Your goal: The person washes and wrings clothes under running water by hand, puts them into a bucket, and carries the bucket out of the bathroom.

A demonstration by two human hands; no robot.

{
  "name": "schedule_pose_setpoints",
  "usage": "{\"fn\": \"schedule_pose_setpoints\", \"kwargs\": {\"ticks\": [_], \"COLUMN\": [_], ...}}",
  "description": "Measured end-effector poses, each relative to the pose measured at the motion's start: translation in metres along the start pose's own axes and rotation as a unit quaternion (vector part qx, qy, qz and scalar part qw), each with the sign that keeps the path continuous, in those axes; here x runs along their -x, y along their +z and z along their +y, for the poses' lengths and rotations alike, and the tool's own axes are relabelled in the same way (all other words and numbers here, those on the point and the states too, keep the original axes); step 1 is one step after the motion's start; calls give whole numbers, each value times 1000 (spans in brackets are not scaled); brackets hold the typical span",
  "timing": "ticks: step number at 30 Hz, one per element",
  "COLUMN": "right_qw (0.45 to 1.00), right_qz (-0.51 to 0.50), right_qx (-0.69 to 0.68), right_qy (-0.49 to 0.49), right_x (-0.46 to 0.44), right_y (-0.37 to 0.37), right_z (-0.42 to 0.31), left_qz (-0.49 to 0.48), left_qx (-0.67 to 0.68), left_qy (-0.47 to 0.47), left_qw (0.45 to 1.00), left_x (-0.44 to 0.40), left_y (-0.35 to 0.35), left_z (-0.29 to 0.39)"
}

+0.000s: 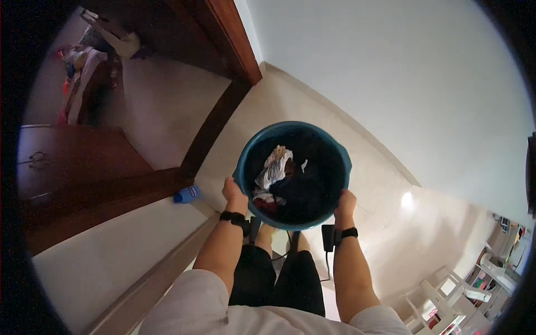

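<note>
A round teal plastic tub [291, 226] is held out in front of my body, its open top facing me. My left hand [235, 196] grips the rim on its left side, and my right hand [345, 204] grips the rim on the right. Inside lie crumpled clothes [273, 170], white and patterned pieces on the left, with a dark red piece below them. Dark contents fill the rest, too dim to tell apart. The fingers of both hands are partly hidden behind the tub.
Left is an open doorway with a dark wooden frame [237, 44] and door [78, 156]; cluttered cloths [84, 61] lie in the room beyond. A blue bottle [188, 194] lies by the wall at the doorway. White furniture [441, 301] stands lower right; a white wall [402, 72] rises ahead.
</note>
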State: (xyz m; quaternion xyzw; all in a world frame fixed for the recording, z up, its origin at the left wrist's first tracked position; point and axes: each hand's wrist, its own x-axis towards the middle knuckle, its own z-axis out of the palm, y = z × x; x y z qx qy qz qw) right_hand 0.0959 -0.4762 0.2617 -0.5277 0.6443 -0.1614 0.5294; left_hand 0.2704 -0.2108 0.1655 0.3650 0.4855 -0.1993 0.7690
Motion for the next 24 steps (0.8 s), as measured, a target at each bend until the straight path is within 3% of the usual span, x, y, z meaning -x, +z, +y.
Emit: {"fn": "schedule_pose_setpoints", "kwargs": {"ticks": [2,3,4,6,7,9,11,12,13,15,16,18,19,20,21,23,24], "right_qw": [998,987,971,934,914,879,883,959,954,945,958,900,947,971,997,966,941], "right_qz": [-56,-66,-73,-77,-82,-107,-143,-142,-172,-207,-231,-231,-235,-231,-60,-237,-291], "right_qx": [-17,100,162,262,301,345,328,190,167,153,94,312,187,57,21,92,-9], "right_qy": [-8,-112,-157,-231,-259,-311,-305,-155,-181,-203,-144,-198,-116,-32,45,46,170], "right_x": [-32,-60,-65,-71,-71,-83,-89,-93,-109,-112,-116,-40,-49,-54,-18,-33,-16], "right_y": [4,-1,-6,-7,-8,-5,-7,-2,-5,-21,-17,-2,0,1,18,-8,-10], "right_z": [17,48,60,72,76,72,76,67,82,118,103,32,39,40,19,35,23], "left_qz": [26,36,47,-25,21,51,12,-10,-1,-73,-60,-187,-175,-102,-32,-4,-4], "left_qx": [17,17,13,64,39,26,48,59,59,48,47,19,24,-12,-42,-26,-9], "left_qy": [4,18,32,5,-8,-8,-2,-3,-4,-10,-13,-23,-15,-45,-77,-46,-34], "left_qw": [999,999,998,998,999,998,999,998,998,996,997,982,984,994,996,999,999], "left_x": [-7,-8,-11,-28,-36,-45,-35,-31,-28,-17,-15,-3,18,58,84,100,111], "left_y": [9,7,-4,-17,-27,-16,-18,-10,-15,-38,-25,-27,-13,11,20,19,22], "left_z": [-8,-12,-14,-18,-22,-28,-34,-35,-39,-43,-43,-30,-16,6,17,22,39]}}
